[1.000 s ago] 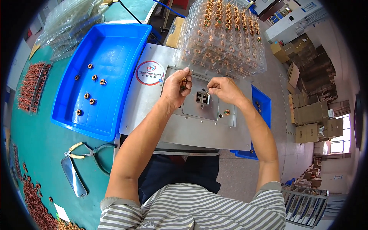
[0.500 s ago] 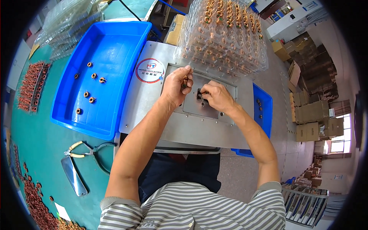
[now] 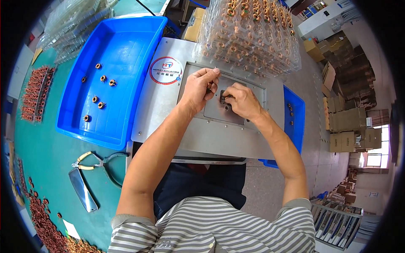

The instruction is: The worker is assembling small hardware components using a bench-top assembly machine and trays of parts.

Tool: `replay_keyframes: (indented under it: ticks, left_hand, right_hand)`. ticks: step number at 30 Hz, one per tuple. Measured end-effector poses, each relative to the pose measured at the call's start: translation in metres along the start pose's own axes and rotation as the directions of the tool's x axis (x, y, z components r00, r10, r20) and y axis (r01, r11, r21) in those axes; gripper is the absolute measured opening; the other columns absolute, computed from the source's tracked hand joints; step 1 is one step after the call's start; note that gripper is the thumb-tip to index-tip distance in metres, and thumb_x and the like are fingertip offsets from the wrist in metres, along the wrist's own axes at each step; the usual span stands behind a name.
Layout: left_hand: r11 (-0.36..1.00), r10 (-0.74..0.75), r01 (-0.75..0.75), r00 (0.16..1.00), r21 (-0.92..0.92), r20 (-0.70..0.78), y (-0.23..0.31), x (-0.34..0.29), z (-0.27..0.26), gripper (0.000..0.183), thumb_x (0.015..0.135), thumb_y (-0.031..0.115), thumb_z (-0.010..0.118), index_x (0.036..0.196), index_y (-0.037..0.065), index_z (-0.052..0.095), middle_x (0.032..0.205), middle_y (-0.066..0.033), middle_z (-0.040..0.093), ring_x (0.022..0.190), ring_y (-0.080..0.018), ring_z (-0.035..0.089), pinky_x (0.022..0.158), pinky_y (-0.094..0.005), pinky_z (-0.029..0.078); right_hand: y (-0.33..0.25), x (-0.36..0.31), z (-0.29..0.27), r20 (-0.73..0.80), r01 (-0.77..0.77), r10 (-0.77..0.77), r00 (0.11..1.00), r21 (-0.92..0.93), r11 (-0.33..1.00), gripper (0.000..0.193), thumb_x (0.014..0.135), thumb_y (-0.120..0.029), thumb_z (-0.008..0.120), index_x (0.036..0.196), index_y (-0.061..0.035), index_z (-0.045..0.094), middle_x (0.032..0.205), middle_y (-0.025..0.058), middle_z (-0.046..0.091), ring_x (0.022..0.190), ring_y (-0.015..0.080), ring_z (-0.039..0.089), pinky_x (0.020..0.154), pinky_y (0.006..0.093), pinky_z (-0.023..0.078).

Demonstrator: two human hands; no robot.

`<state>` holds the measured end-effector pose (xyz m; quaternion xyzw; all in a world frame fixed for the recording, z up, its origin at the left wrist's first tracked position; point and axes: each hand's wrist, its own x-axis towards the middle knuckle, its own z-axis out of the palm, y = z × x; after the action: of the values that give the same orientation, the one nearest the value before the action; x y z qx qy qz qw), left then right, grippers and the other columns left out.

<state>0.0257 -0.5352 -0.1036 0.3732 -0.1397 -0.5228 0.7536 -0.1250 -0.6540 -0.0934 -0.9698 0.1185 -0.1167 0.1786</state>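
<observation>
My left hand (image 3: 198,90) is curled closed above the metal machine top (image 3: 198,137), thumb against its fingers. Between those fingers a bit of a copper-wound toroid coil (image 3: 209,90) shows; the palm hides the rest. Just to the right, my right hand (image 3: 245,102) pinches down at a small dark fixture (image 3: 222,98) set in the machine's inset plate. Its fingertips cover whatever lies between them. A small round metal part (image 3: 226,108) sits on the plate beside the fixture.
Several wound coils lie in a large blue tray (image 3: 90,140) on the left. Clear trays filled with coils (image 3: 253,46) stand stacked behind my hands. A smaller blue bin (image 3: 298,114) is at the right. Pliers (image 3: 101,161) and a phone (image 3: 83,189) rest on the green table (image 3: 46,147).
My right hand stays at the fixture with its fingers slightly shifted. The left hand remains closed beside it, and less of its coil shows. The whole view has shifted slightly.
</observation>
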Motion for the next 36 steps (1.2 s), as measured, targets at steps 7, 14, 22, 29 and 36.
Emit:
replay_keyframes:
  ticks: [7,14,22,29,36]
  left_hand:
    - [0.997,0.031,-0.030,0.999,0.076,-0.008,0.001,-0.001,0.005,0.019,0.092,0.024,0.065,0.087,0.006,0.061,0.073,0.0007,0.055,0.055,-0.0064,0.049,0.040,-0.0183,0.028]
    - [0.994,0.049,-0.047,0.999,0.101,-0.019,-0.001,0.000,0.006,0.022,0.092,0.025,0.065,0.086,0.005,0.063,0.072,0.0004,0.056,0.053,-0.0054,0.049,0.039,-0.0191,0.030]
    - [0.964,-0.039,0.008,0.993,0.266,0.111,-0.002,-0.007,0.009,0.035,0.096,0.037,0.059,0.094,0.003,0.066,0.071,-0.0001,0.057,0.050,-0.0047,0.046,0.038,-0.0198,0.029]
    - [0.954,-0.024,-0.049,0.971,0.297,0.239,0.001,-0.010,0.011,0.029,0.094,0.028,0.064,0.104,0.002,0.066,0.071,0.0010,0.057,0.053,-0.0032,0.044,0.041,-0.0187,0.029]
    - [0.966,0.012,-0.079,0.965,0.246,0.261,-0.001,-0.010,0.012,0.026,0.091,0.019,0.068,0.107,-0.001,0.066,0.076,0.0016,0.061,0.059,-0.0031,0.045,0.044,-0.0183,0.032]
  right_hand:
    - [-0.004,-0.001,-0.005,0.025,-0.021,0.021,0.999,-0.015,1.000,0.012,0.078,-0.007,0.070,0.089,-0.0040,0.068,0.085,0.0146,0.062,0.081,0.0365,0.063,0.074,0.0434,0.052]
    - [-0.001,-0.002,-0.013,-0.115,0.040,-0.046,0.992,-0.054,0.998,0.013,0.080,-0.010,0.070,0.091,-0.0038,0.067,0.091,0.0148,0.063,0.076,0.0339,0.064,0.070,0.0397,0.054]
    - [-0.030,-0.009,-0.029,-0.391,0.084,0.054,0.919,0.329,0.941,0.037,0.078,0.010,0.069,0.114,0.0008,0.061,0.113,0.0112,0.058,0.094,0.0190,0.066,0.082,0.0284,0.056]
    - [-0.028,-0.008,-0.026,-0.427,0.103,0.028,0.904,0.281,0.954,0.041,0.077,0.011,0.070,0.115,0.0008,0.060,0.114,0.0114,0.058,0.097,0.0195,0.065,0.083,0.0287,0.056]
    - [-0.028,-0.010,-0.026,-0.409,0.091,0.057,0.911,0.333,0.938,0.041,0.075,0.010,0.072,0.114,0.0005,0.061,0.111,0.0105,0.058,0.096,0.0183,0.064,0.082,0.0285,0.056]
